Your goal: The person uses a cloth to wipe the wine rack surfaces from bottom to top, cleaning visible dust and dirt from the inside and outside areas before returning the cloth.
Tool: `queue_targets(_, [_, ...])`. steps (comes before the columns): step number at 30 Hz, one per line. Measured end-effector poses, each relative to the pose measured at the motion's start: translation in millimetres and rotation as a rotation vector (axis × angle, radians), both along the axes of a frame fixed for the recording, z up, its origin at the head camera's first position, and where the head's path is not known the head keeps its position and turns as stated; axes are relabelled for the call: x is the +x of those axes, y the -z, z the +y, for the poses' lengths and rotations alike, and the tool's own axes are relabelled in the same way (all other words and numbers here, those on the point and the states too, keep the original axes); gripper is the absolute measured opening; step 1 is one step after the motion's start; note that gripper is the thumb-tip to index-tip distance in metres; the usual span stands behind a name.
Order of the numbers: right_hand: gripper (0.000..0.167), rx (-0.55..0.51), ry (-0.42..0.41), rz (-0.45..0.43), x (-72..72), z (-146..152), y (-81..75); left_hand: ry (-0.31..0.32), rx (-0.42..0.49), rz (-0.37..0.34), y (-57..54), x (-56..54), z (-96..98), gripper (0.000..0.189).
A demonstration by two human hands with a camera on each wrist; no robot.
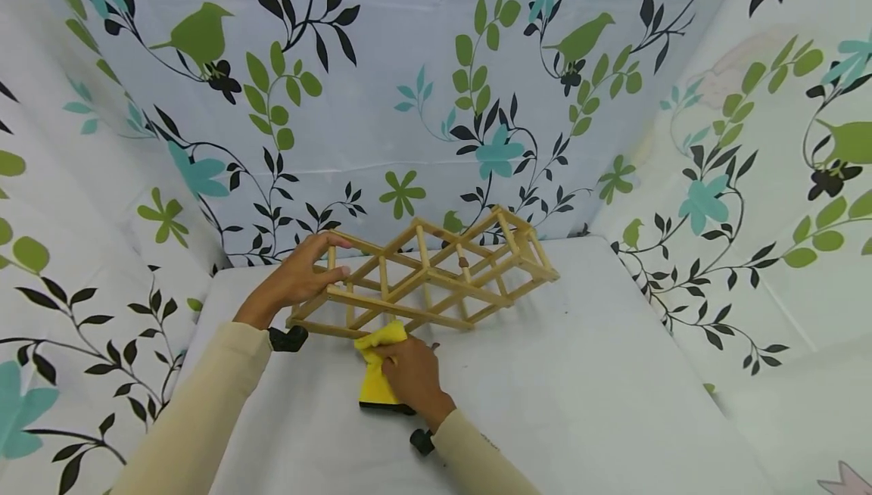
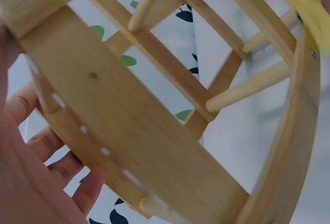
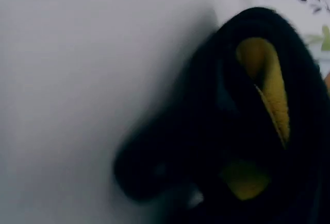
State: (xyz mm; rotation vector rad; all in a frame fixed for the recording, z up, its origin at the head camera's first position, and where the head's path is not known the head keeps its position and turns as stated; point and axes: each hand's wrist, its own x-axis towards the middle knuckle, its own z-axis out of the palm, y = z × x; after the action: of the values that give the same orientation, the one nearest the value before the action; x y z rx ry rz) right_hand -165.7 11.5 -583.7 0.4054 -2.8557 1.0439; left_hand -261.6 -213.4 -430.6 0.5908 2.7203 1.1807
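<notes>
A light wooden lattice rack (image 1: 427, 275), made of slats and round dowels in a zigzag frame, stands tilted over the white table. My left hand (image 1: 300, 275) grips its left end, thumb and fingers around the upper slats. In the left wrist view, the fingers of that hand (image 2: 38, 170) curl behind a wide slat (image 2: 103, 90) with a screw head at its corner. My right hand (image 1: 414, 374) pinches a yellow cloth (image 1: 376, 385) with a black border against the rack's lower front bar. Dark folds of the cloth (image 3: 276, 98) fill much of the right wrist view.
The white table (image 1: 545, 374) spreads out beneath the rack. Behind it hangs a sheet (image 1: 381, 147) printed with leaves and birds, and similar patterned sheets enclose both sides. The rack's right end reaches toward the back edge of the table.
</notes>
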Motion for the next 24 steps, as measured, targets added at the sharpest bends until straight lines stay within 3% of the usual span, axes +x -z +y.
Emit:
queue_targets(3, [0.036,-0.006,0.028,-0.028,4.0,15,5.2,-0.011,-0.011,0.022,0.1,1.3,2.3,0.042])
queue_targets(7, [0.033,0.019,-0.125,0.12,4.1,11,0.9,-0.018,-0.025,0.043,-0.5,0.5,8.7,0.044])
queue_targets(9, [0.033,0.012,-0.16,0.146,2.8,6,-1.4,-0.025,-0.035,0.047,-0.1,-0.3,12.5,0.045])
queue_targets(11, [0.033,-0.01,-0.11,0.089,1.9,7,-2.2,-0.035,-0.055,0.047,0.5,-1.1,16.3,0.048])
queue_targets(14, [0.036,-0.047,0.032,-0.066,1.5,26,6.2,-0.054,-0.097,0.052,2.0,-0.8,21.2,0.054])
queue_targets(17, [0.037,-0.081,0.076,-0.142,4.3,54,14.9,-0.099,-0.127,0.134,5.1,6.2,23.8,0.056])
queue_targets(19, [0.037,-0.116,0.068,-0.079,6.1,67,18.7,-0.143,-0.11,0.205,5.6,16.2,23.9,0.056])
queue_targets(21, [0.034,-0.145,0.079,0.045,7.4,73,19.7,-0.186,-0.059,0.265,6.5,29.8,22.9,0.055])
queue_targets(24, [0.03,-0.182,0.134,0.155,3.6,73,21.8,-0.214,0.026,0.284,7.6,49.3,22.9,0.059])
